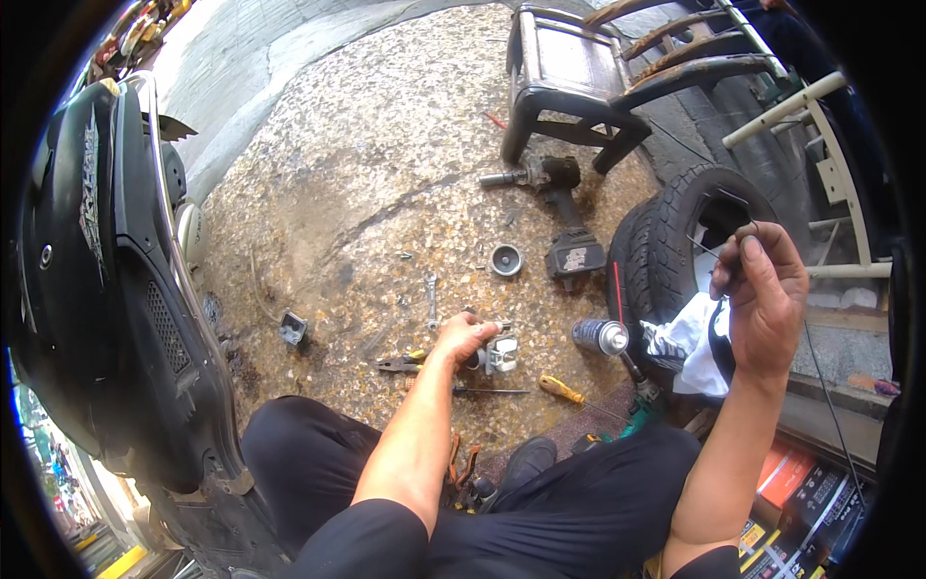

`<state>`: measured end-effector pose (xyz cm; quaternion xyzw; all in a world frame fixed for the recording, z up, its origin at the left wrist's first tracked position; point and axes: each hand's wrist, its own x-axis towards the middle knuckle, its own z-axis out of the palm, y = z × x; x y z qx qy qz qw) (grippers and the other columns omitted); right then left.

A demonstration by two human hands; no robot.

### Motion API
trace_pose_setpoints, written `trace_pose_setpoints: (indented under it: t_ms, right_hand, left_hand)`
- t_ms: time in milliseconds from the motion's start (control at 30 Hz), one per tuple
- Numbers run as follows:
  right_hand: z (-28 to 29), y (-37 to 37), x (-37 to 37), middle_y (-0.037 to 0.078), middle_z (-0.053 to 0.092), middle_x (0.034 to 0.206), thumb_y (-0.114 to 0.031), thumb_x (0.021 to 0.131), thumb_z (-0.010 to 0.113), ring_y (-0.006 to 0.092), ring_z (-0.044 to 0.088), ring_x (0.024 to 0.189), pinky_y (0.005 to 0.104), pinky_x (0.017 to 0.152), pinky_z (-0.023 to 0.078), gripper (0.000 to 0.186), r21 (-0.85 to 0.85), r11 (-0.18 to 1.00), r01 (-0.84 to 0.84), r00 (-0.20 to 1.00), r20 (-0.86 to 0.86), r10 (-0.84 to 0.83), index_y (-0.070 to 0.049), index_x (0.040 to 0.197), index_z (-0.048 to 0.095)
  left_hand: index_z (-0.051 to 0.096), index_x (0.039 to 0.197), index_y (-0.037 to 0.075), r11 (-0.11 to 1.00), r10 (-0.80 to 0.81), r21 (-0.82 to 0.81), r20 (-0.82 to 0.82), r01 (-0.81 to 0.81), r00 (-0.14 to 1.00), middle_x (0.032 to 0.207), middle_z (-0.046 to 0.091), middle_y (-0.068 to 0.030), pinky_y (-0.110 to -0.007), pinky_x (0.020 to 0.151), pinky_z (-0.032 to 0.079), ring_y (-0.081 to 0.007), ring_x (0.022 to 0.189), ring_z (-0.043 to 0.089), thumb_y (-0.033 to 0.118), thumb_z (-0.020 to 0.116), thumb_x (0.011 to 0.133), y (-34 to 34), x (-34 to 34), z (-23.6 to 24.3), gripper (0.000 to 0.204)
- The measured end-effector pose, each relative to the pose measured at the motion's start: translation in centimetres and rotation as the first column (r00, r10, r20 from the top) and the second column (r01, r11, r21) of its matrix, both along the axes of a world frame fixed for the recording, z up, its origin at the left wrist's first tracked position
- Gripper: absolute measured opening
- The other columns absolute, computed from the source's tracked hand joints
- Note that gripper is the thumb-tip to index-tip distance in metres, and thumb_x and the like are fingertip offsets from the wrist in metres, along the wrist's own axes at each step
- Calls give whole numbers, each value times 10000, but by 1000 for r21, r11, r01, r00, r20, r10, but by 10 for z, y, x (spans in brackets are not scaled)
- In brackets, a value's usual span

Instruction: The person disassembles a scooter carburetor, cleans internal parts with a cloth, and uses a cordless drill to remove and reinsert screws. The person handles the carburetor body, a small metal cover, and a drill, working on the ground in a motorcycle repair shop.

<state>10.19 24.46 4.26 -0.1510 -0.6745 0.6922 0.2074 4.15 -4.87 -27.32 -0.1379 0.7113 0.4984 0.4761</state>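
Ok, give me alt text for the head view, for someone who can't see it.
A person's left hand is at a small metal part on a speckled floor; the right hand holds up a thin wire-like piece. Nearby are a power tool, a spray can and tyres, with dark vehicle bodywork at the picture's left.

From here I make out pale lettering (92,183) along the black scooter body (82,289) — and print on the boxes (810,502), mostly too small to read.

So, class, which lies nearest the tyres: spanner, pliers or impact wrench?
The impact wrench, black, beside the tyres; the spanner and pliers lie farther left, by the left hand.
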Motion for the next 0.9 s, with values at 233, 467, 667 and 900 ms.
trace_pose_setpoints:
  t_ms: [233,467,667,900]
  right_hand:
    - [-7,5,-1,73,692,883,-110,1014,623,138,641,714,262,625,513,127,38,999,-34,999,36,33,-18,1092,664]
    - [-11,8,-3,63,687,887,-133,1020,628,134,638,720,259,618,500,142,49,999,-24,999,41,22,-26,1107,663]
    - [-14,4,-12,47,679,893,-143,1016,638,124,633,726,252,616,495,144,44,998,-46,997,71,43,-33,1105,664]
    - [-21,-4,-24,39,677,891,-146,1023,629,105,625,718,249,607,499,130,5,994,-109,992,62,108,-45,1097,662]
  left_hand:
    - [712,1215,-17,969,-228,-129,-131,212,965,1106,755,-186,-363,896,544,-241,1008,712,428,858,778,16,4,-5,641]
    - [730,1190,9,927,-270,-331,-265,176,926,1168,734,-233,-412,991,521,-338,1122,701,524,772,851,17,1,-3,618]
    - [723,1161,33,895,-308,-417,-327,156,893,1166,722,-228,-464,989,515,-368,1152,671,447,672,939,17,-4,12,472]
    - [645,1303,1,770,-614,-426,-287,475,735,1319,671,-204,-463,1091,512,-285,1201,658,344,601,1029,18,-124,130,441]
